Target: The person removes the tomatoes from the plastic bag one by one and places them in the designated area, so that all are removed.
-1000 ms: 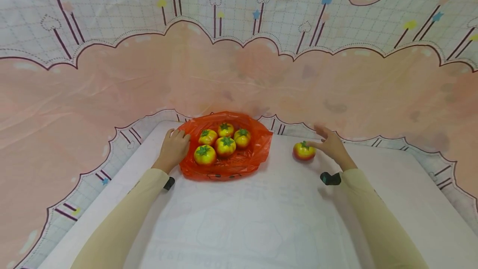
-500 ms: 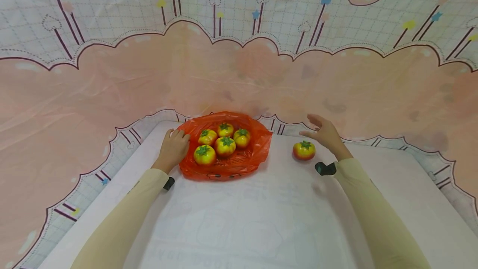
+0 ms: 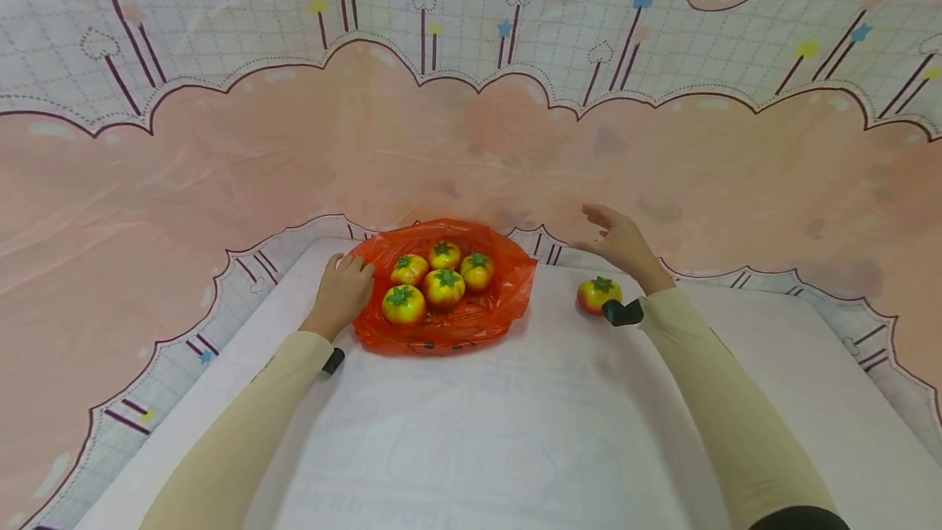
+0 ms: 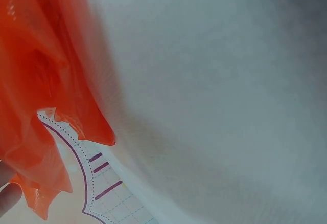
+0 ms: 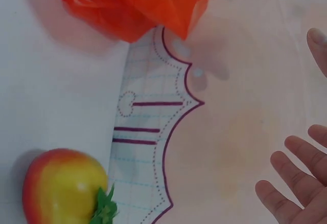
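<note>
A red plastic bag [image 3: 508, 301] lies opened out on the white table, with several yellow-red tomatoes [image 3: 444, 290] in it. At its left edge my left hand [image 3: 338, 297] pinches the plastic; in the left wrist view its fingertips [image 4: 7, 196] meet the bag [image 4: 36, 96]. My right hand [image 3: 625, 248] is raised behind a single tomato [image 3: 594, 294], empty, with its fingers spread. The right wrist view shows those fingers [image 5: 288, 203] apart from the single tomato [image 5: 64, 185] and from the bag [image 5: 133, 9].
A patterned cloth [image 3: 412, 154] in pink and white rises behind the white table [image 3: 456, 432]. Dark devices [image 3: 624, 313] sit at both wrists; the right one partly covers the single tomato in the head view.
My right hand has moved away from the single tomato, up and to the left. The left hand, the bag and the tomatoes have stayed where they were.
</note>
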`<state>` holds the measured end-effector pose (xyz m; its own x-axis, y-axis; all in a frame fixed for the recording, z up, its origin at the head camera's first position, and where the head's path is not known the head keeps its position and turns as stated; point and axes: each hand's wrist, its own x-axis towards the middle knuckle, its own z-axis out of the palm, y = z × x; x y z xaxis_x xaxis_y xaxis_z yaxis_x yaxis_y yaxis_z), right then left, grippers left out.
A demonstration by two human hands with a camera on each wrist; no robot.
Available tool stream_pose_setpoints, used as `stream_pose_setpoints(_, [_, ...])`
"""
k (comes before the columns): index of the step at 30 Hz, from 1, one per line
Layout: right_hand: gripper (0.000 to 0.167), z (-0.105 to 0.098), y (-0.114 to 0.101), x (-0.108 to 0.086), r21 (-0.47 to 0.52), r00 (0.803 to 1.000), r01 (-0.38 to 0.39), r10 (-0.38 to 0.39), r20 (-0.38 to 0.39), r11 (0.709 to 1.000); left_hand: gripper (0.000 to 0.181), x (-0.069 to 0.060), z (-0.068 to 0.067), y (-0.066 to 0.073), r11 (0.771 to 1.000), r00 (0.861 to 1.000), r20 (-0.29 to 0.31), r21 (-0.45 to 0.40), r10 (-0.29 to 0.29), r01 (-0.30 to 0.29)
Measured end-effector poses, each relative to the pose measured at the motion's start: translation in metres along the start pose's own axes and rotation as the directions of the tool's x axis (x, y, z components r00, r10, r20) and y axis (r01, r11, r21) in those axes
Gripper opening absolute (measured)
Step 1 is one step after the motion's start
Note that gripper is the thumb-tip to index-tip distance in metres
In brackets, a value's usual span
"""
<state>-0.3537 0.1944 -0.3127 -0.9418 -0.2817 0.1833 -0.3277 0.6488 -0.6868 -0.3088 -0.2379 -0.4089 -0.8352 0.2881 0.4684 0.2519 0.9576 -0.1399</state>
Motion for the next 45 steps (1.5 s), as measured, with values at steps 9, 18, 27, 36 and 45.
stream_pose_setpoints(9, [0.073,0.008,-0.020,0.010,0.006,0.998,0.060,-0.060,-0.010,0.998,0.015,0.000,0.000,0.000,1.000,1.000,0.006,0.003,-0.002,0.002])
stream_pose_setpoints(18, [0.073,0.018,-0.043,0.019,-0.001,0.995,0.101,-0.101,-0.009,0.995,0.014,0.000,-0.001,0.001,1.000,1.000,0.003,-0.012,0.000,0.000])
stream_pose_setpoints(27, [0.077,0.036,-0.064,0.026,-0.016,0.990,0.138,-0.138,-0.010,0.990,0.013,-0.001,-0.001,0.001,1.000,1.000,-0.027,-0.022,0.009,-0.010])
stream_pose_setpoints(36, [0.079,0.056,-0.076,0.028,0.063,0.990,0.138,-0.140,0.032,0.988,0.014,0.001,-0.002,0.002,1.000,1.000,-0.025,-0.013,0.012,-0.012])
stream_pose_setpoints(45, [0.073,0.076,-0.081,0.033,0.156,0.988,0.130,-0.141,0.061,0.979,0.014,0.000,-0.002,0.002,1.000,1.000,-0.026,-0.005,0.005,-0.005])
